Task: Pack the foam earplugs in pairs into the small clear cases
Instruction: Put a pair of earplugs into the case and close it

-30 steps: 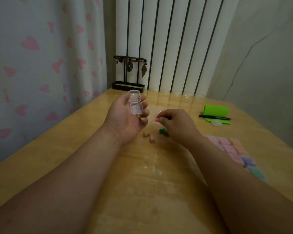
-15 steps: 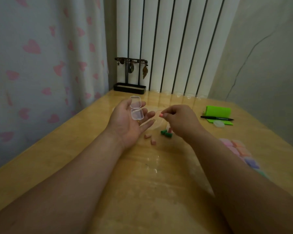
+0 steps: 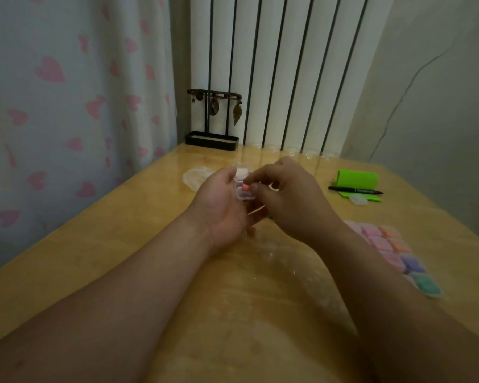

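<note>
Clear case (image 3: 244, 193), lid up, gripped by left hand (image 3: 219, 210); right hand (image 3: 291, 201) pinches pink earplug (image 3: 245, 186) at its mouth.

Head cam — fwd-down, close

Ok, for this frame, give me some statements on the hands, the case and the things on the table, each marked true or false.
1. The left hand holds an open case. True.
2. The right hand pinches a green earplug. False: the earplug is pink.
3. The filled cases lie at the far left. False: they lie at the right, beside the right forearm.
4. A pen lies in front of the green block. True.
</note>
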Available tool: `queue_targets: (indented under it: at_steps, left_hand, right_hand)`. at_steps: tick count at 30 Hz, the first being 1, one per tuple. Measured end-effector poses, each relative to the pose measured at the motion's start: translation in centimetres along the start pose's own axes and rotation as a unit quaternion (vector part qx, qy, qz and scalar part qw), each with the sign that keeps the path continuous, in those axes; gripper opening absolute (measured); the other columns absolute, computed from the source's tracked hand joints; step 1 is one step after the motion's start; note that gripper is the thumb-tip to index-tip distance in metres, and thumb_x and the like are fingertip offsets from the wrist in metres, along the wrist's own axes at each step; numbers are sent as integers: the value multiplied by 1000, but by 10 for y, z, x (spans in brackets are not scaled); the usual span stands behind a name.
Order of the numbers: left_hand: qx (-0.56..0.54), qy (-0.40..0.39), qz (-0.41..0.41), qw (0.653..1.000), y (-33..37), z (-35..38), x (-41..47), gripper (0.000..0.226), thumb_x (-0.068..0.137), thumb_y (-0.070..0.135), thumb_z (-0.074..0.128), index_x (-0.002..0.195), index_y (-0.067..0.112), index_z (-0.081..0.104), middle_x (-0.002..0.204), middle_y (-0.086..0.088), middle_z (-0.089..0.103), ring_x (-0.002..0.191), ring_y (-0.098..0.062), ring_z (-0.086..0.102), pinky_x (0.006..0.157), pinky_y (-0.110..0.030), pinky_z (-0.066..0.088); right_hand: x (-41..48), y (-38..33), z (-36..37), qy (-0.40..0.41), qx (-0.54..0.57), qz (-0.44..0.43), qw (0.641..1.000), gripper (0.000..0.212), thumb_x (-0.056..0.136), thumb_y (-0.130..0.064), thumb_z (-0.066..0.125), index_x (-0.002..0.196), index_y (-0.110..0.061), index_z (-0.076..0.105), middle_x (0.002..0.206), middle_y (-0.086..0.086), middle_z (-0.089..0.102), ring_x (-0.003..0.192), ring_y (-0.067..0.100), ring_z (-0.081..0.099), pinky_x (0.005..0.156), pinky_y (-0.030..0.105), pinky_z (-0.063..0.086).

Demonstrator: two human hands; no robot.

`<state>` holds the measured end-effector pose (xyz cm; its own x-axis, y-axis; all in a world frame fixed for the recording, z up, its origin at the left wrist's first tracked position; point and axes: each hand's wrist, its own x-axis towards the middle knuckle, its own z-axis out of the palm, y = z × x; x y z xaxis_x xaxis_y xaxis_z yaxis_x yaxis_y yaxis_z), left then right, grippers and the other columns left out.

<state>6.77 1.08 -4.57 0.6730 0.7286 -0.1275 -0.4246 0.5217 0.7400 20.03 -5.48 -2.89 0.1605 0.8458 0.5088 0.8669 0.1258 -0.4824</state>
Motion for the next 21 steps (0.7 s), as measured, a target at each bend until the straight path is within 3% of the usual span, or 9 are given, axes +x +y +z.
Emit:
queue_targets:
  at_steps: [2,6,10,14,16,18,21]
  left_hand:
    - [1,-10,-12,1000,0,-1,0,63,115,50,31,149,4,57,133,-21,74,120,-31,72,117,-51,49]
    - [-15,-32,-24,999,0,1,-3,63,115,49,30,148,5,59,100,-16,77,79,-23,79,103,-43,52]
    - [-28,-46,-29,998,0,0,1,63,115,48,30,147,1,58,89,-13,73,71,-19,73,105,-40,51]
    - [-50,-3,-16,999,3,1,5,47,114,43,39,131,6,62,81,-8,62,61,-15,53,70,-32,53]
    - [-62,20,-6,998,4,2,5,45,113,41,40,128,5,63,80,-8,60,60,-14,50,63,-30,50]
    - [-65,32,1,997,4,1,6,45,113,40,39,126,4,65,81,-8,60,62,-15,49,62,-30,50]
    - [-65,41,5,997,5,0,6,47,112,39,40,130,3,65,82,-8,61,63,-15,50,64,-30,49]
  right_hand:
    - [-1,-1,1,-7,-5,-1,1000,16,100,-35,70,114,-34,78,103,-14,51,97,4,52,74,17,39]
    - [-2,-1,3,-15,-9,-3,1000,19,100,-36,69,117,-36,79,102,-12,52,95,5,52,72,16,38]
    - [-1,0,0,-20,27,5,999,20,102,-35,66,118,-36,77,104,-11,57,94,5,57,76,19,44]
    - [8,18,-22,72,84,65,992,22,107,-26,58,120,-29,75,104,-12,70,84,15,68,70,22,55]
    - [11,37,-33,122,57,112,984,22,108,-22,57,121,-28,74,103,-10,72,76,13,67,68,27,57]
    - [12,55,-35,129,-3,137,982,25,107,-18,57,121,-28,74,117,-5,73,88,11,67,80,34,60]
    - [10,64,-23,58,-73,133,987,29,107,-17,57,128,-29,73,132,-4,69,106,11,64,83,26,51]
